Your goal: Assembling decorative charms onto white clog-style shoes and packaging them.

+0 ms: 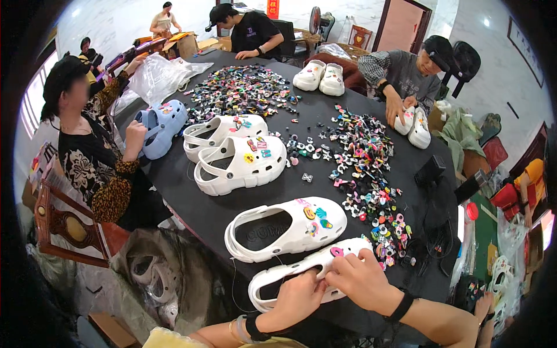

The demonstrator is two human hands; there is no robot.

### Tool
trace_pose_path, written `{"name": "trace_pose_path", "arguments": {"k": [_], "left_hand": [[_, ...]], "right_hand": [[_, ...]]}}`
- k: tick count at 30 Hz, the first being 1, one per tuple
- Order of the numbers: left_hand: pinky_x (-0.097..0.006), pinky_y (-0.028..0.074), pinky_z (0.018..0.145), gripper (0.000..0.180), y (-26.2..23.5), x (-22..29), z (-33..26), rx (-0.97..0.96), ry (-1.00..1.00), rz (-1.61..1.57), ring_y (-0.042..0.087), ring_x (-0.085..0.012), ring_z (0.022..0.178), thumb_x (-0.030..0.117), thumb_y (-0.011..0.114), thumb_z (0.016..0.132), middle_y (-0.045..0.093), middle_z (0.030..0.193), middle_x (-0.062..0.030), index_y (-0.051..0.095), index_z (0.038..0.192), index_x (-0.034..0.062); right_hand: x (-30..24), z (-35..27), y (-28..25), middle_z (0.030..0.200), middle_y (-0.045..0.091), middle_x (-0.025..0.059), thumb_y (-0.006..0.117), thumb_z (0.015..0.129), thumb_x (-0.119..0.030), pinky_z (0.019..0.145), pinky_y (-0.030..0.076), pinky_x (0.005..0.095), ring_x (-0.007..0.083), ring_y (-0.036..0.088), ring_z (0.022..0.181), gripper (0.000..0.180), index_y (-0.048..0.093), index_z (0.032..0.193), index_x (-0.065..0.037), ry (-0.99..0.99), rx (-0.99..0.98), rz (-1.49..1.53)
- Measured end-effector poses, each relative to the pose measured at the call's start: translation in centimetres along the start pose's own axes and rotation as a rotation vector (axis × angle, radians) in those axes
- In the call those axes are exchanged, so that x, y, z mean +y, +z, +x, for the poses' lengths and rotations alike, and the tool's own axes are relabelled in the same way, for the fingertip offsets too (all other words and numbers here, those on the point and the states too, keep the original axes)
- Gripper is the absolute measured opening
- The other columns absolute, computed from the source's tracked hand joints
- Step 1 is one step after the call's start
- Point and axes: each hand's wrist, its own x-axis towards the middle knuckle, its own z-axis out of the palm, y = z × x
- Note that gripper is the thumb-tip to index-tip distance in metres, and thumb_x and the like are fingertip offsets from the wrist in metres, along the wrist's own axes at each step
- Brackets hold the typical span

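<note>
My left hand (297, 298) and my right hand (361, 279) both grip a white clog (272, 279) lying at the near edge of the black table (191, 191). A pink charm (336, 252) sits on its toe. My right hand's fingers press on the clog's upper near the charm; my left hand holds its side by the opening. A second white clog (284, 227) with several coloured charms lies just beyond it. A long spread of small coloured charms (365, 174) runs along the table to the right of my hands.
Another white pair (238, 153) and a bigger charm heap (241, 90) lie farther back. A person at left holds a blue clog (162, 124); a person at right handles white clogs (413, 124); another sits at the far end. A bag of clogs (156, 272) lies lower left.
</note>
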Motion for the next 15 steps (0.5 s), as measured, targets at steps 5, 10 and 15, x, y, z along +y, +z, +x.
{"name": "trace_pose_path", "arguments": {"k": [5,10,15], "left_hand": [[-0.044,0.046,0.055,0.019,-0.6,0.5,0.2,-0.038,-0.058,-0.113,0.059,-0.0387,0.062,0.016,0.062,0.079,0.058,0.065,-0.0205,0.055,0.078,-0.0009],[-0.041,0.046,0.06,0.011,-0.2,-0.5,-0.7,0.042,-0.022,-0.263,0.058,-0.0355,0.068,0.007,0.06,0.077,0.059,0.074,-0.0202,0.061,0.086,0.0007],[-0.042,0.047,0.06,0.015,0.9,-0.3,-0.5,0.039,0.07,-0.247,0.059,-0.0375,0.069,0.01,0.061,0.073,0.06,0.074,-0.0194,0.062,0.086,0.0051]], "right_hand": [[0.2,0.0,0.8,0.115,0.052,0.0034,0.058,0.075,-0.018,0.094,0.032,0.0458,0.0178,0.052,0.095,0.022,0.055,0.096,-0.017,0.009,0.099,0.017],[-0.2,1.4,-0.2,0.125,0.051,0.0033,0.059,0.074,-0.017,0.096,0.031,0.0515,0.0195,0.048,0.101,0.039,0.056,0.113,-0.018,-0.125,0.05,-0.049],[0.6,1.7,-0.7,0.111,0.052,0.0112,0.054,0.074,-0.017,0.092,0.039,0.0432,0.0289,0.05,0.104,0.043,0.055,0.116,-0.009,-0.149,0.027,0.205]]}}
